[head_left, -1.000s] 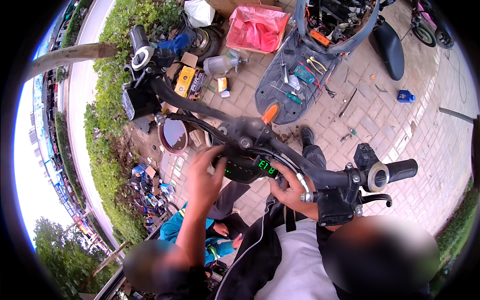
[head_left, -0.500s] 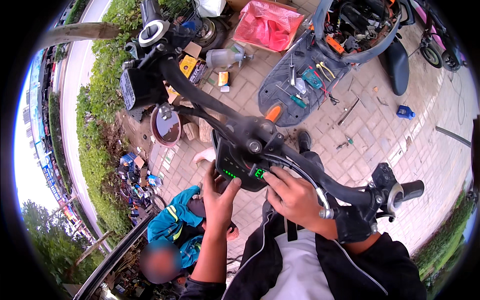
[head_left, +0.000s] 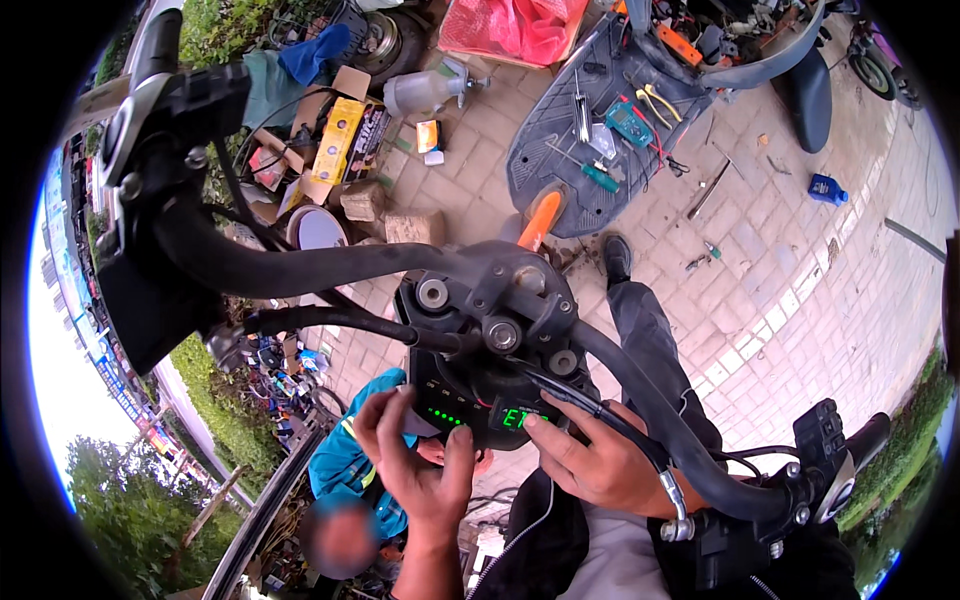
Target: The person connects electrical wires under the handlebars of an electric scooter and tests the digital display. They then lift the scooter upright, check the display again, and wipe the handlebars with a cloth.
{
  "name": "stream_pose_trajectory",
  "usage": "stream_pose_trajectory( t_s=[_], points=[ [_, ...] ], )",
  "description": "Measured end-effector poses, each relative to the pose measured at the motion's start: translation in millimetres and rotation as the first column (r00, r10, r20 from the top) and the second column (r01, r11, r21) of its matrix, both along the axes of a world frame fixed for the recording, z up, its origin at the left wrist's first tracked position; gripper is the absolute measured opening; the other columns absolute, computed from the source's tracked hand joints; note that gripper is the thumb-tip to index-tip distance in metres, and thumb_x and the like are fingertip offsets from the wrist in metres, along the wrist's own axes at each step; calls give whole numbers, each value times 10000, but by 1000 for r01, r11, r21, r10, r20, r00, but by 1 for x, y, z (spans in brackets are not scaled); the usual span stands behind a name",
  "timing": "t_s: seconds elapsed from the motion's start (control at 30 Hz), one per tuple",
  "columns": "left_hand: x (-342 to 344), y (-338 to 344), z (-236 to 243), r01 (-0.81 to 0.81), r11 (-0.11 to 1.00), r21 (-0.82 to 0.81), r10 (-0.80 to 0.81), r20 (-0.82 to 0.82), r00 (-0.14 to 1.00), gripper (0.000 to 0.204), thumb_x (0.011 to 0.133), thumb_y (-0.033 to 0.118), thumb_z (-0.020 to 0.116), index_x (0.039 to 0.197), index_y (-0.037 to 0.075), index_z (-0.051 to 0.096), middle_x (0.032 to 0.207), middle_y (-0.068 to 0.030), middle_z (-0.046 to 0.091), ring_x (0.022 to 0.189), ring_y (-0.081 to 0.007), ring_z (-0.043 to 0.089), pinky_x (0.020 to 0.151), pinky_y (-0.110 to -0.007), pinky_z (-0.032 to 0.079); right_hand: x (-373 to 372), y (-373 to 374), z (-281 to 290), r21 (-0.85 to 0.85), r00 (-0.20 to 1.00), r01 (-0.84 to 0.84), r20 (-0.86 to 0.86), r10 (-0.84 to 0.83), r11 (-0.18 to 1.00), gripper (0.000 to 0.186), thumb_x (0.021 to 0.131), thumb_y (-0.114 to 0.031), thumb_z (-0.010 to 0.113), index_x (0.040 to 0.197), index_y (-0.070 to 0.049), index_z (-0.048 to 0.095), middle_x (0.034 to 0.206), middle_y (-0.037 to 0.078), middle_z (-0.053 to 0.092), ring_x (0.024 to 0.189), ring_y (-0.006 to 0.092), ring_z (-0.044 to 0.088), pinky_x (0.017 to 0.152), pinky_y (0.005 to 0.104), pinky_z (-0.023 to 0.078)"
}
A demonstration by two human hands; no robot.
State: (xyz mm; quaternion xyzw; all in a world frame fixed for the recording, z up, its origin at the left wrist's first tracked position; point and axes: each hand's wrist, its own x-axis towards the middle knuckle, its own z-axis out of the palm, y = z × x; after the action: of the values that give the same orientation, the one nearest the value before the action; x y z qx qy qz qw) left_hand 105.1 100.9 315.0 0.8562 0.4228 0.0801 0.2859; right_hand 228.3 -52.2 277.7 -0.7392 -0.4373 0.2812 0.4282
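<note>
Bare right hand (head_left: 612,465) partly hides the black plastic, green-lit display (head_left: 482,412). Bare left hand (head_left: 425,484) half-curls there; neither grip is clear.

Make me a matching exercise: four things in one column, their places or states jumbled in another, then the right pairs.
Things:
1. Display panel
2. Multimeter
3. Bottle
4. Right hand

Descriptions:
A. Blue, on the paving
B. Partly covering green digits
C. Black, with green lights, below the handlebar in the picture
D. Teal, on the scooter footboard

Pairs: 1-C, 2-D, 3-A, 4-B
</note>
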Motion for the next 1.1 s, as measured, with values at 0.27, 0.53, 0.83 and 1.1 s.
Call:
stream_pose_trajectory(
  t_s=[0.27,0.53,0.83,1.1],
  points=[
    [52,33,30,593,792,-143,-591,-422,687,487,671,268,731,1106,69,636,1124,-51,619,936,-277,499,857,-380,349,5,4,-7,121,989,36,-147,-17,992,433,673,-43,748,1091,-56,637,1018,192,641,734,251,627,623,316,499],
    [71,51,31,708,636,-307,-757,-425,496,403,714,213,646,1066,17,619,1030,-127,630,901,-296,559,752,-396,441,-16,-21,-13,172,927,279,-307,-217,945,363,709,-62,726,1047,6,614,966,188,643,742,280,644,625,354,507],
    [26,20,32,20,998,-61,-34,-243,969,567,734,171,739,1218,-9,506,1181,-155,465,982,-266,508,846,-365,416,-5,-38,14,-470,625,412,-478,-617,781,354,772,-187,714,1078,-31,625,891,113,663,810,228,667,722,304,530],
    [13,-5,9,-472,658,-587,530,-84,844,755,775,266,739,1344,-52,358,1202,-150,478,1008,-200,542,792,-312,484,-36,-63,-73,-123,950,262,-141,-278,957,352,798,-187,696,1089,-8,613,950,121,659,861,243,633,775,331,485]
  ],
)
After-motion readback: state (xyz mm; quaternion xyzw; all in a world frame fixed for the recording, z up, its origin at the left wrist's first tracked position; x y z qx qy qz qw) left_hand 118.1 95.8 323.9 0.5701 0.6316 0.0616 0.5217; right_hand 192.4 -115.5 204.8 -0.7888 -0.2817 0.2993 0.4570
